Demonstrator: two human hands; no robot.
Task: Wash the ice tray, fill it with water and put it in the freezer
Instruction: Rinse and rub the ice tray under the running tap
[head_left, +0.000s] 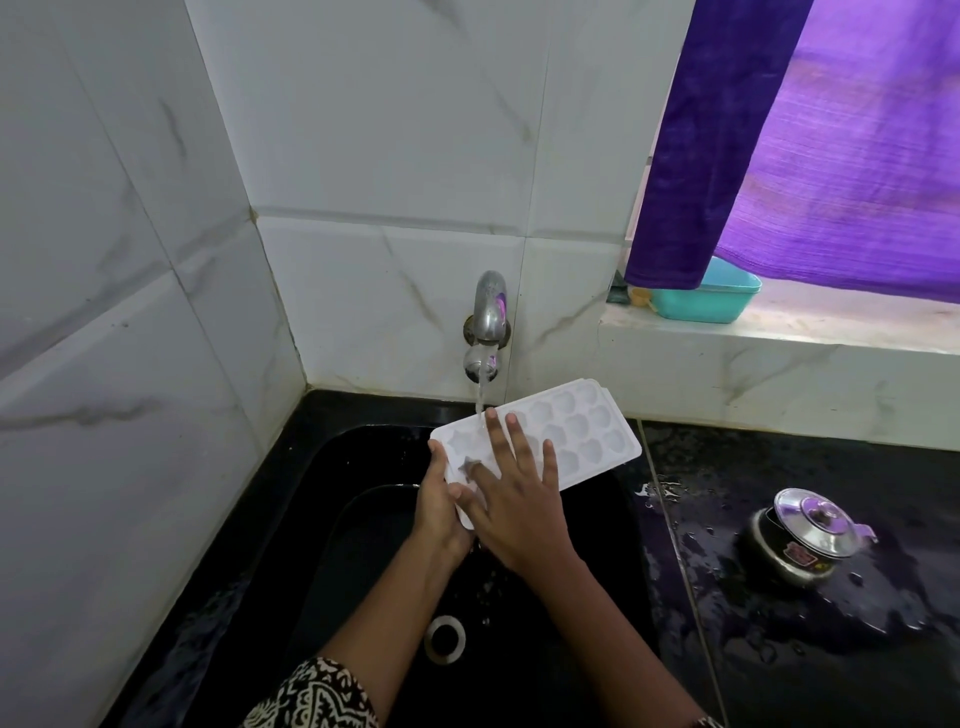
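A white ice tray (582, 431) with several shaped cups is held over the black sink (363, 545), tilted slightly. Water runs from the metal tap (488, 322) onto the tray's near-left part. My left hand (441, 504) grips the tray's near-left end, thumb on top. My right hand (514, 493) lies flat on the tray's top with fingers spread and straight, fingertips near the stream.
The drain (444, 638) sits at the sink bottom. A wet black counter (805, 597) lies to the right with a lidded steel pot (802, 538). A teal tub (711, 296) stands on the window ledge under a purple curtain (810, 156). Tiled walls close the left and back.
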